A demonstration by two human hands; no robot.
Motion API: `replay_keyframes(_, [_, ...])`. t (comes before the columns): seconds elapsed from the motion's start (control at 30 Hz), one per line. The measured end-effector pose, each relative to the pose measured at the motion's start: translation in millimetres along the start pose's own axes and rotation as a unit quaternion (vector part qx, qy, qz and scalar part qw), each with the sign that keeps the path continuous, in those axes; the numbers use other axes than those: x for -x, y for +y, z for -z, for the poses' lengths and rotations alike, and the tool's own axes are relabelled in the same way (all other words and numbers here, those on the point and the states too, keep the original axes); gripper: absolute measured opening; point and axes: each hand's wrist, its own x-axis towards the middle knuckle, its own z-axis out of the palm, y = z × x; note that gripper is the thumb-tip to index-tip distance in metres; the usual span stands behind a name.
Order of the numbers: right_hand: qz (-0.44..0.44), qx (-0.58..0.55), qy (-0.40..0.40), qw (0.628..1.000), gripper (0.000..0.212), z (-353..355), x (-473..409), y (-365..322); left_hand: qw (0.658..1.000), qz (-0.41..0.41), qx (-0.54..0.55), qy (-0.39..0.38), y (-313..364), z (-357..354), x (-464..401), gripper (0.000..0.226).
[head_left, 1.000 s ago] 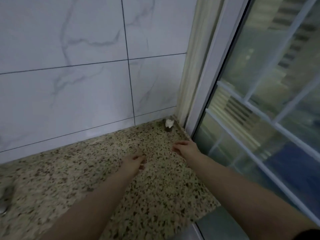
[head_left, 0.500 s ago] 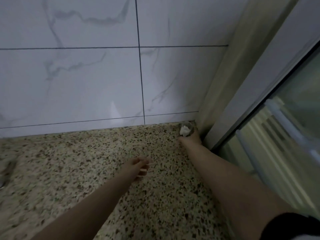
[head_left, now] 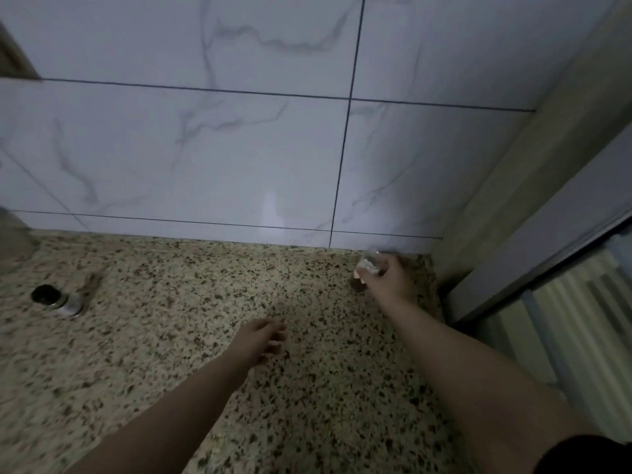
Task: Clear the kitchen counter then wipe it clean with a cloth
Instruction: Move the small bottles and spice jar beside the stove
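A speckled granite counter (head_left: 171,354) runs along a white tiled wall. In its far right corner my right hand (head_left: 388,280) is closed around a small clear glass (head_left: 367,265) with something white inside; a dark base shows under it. My left hand (head_left: 261,340) hovers over the middle of the counter, fingers loosely apart and holding nothing. No cloth is in view.
A small jar with a dark open mouth (head_left: 54,299) lies on its side at the left of the counter. A pale blurred object (head_left: 13,241) stands at the far left edge. A window frame (head_left: 533,234) borders the counter on the right.
My right hand reached into the corner and closed around the small glass. The view swung left, bringing the jar into sight. My left hand stayed over the counter's middle.
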Motion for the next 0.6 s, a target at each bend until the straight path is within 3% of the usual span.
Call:
replay_keyframes(0.13, [0.108, 0.023, -0.108, 0.988, 0.035, -36.7, 32.8, -33.2, 0.999, -0.016, 0.019, 0.037, -6.4, 40.9, 24.1, 0.020])
replay_keyframes(0.3, [0.185, 0.056, -0.231, 0.954, 0.043, -95.0, 95.3, -75.4, 0.993, -0.025, 0.059, 0.095, -38.7, 100.1, 69.8, 0.020])
replay_keyframes(0.6, [0.310, 0.082, -0.418, 0.850, 0.045, -218.2, 328.8, -138.2, 0.956, -0.067, 0.167, 0.231, -193.1, 246.6, 228.7, 0.018])
